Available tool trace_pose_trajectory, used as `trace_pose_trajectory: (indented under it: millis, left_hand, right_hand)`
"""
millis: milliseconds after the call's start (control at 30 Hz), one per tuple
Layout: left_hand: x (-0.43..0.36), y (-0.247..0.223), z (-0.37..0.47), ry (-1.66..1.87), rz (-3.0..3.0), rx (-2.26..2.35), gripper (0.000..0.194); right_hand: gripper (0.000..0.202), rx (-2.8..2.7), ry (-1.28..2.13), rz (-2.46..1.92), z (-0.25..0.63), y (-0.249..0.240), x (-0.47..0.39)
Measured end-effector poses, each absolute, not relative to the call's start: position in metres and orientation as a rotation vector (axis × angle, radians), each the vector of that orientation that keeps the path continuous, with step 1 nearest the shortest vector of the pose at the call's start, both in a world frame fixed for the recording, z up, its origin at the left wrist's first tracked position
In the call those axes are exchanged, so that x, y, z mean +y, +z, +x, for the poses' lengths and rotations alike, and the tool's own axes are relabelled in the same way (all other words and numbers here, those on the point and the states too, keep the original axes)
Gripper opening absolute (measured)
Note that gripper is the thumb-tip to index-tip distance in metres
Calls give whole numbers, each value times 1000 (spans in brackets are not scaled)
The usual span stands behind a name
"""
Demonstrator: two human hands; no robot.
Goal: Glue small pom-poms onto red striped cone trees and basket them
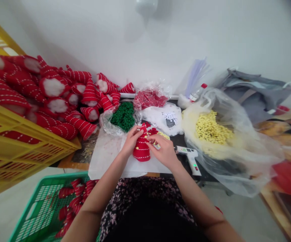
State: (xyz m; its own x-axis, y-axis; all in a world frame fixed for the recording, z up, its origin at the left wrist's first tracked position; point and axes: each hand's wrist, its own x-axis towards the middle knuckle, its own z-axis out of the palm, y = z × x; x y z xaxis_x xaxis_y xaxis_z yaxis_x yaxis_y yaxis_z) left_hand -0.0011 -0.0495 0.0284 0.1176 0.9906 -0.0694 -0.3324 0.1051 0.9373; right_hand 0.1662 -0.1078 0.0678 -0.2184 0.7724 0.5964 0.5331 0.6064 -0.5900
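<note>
A small red knitted cone [142, 152] with white dashed stripes and a few yellow dots stands in front of me, its tip pointing away. My left hand [132, 138] is closed on its left side near the top. At its right side, the fingers of my right hand [164, 149] are pinched together by a yellow dot; whatever they hold is too small to make out. Red bows [152, 131] and loose yellow pom-poms [163, 135] lie just behind that hand. To its right rests a white glue gun [191, 158] with a green light.
Stuffed red cones [57, 87] heap over a yellow crate [21, 141] at left. Behind are bags of green pom-poms [123, 116], red pieces [151, 99] and white bits [170, 117]. A bag holds yellow pom-poms [212, 129] at right. Below left sits a green basket [41, 191].
</note>
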Motion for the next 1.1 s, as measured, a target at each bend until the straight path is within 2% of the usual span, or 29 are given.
trace_pose_trajectory:
  millis: [133, 300, 467, 600, 767, 967, 1100]
  left_hand:
    - [-52, 24, 1, 1263, 1086, 929, 22]
    - [-54, 24, 3, 1274, 1133, 971, 24]
    - [-56, 22, 3, 1274, 1067, 984, 25]
    - [-57, 23, -2, 1224, 892, 963, 30]
    - [-59, 29, -12, 1241, 722, 950, 37]
    - [-60, 31, -18, 1252, 632, 916, 41]
    - [-60, 30, -18, 1252, 640, 922, 41]
  right_hand:
    - [15, -1971, 216, -1027, 147, 56, -105]
    - [22, -2008, 122, -1062, 144, 37, -103]
    - [18, -1905, 253, -1052, 153, 43, -105]
    - [17, -1771, 311, -1270, 172, 46, -92]
    - [20, -2109, 315, -1605, 185, 24, -71]
    - [21, -2194, 229, -1689, 180, -3, -68]
    - [20, -2139, 230, -1632, 179, 1, -71]
